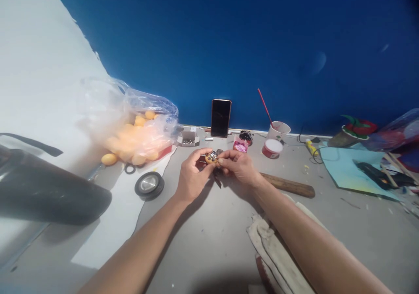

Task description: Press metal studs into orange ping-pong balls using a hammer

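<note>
Near the middle of the view, my left hand pinches a small yellow ball studded with shiny metal pieces. The fingers of my right hand are closed at the ball's right side, beside a roundish dark metal part. A dark pointed piece hangs just below the fingertips; what it belongs to is unclear. Behind the hands, a small open box holds shiny metal bits. A wooden handle lies to the right, partly behind my right forearm.
A plastic bag with yellow balls and a round black-rimmed disc are at the left, near a large dark cylinder. A phone leans on the blue wall. Cups, a cloth and blue sheet lie right.
</note>
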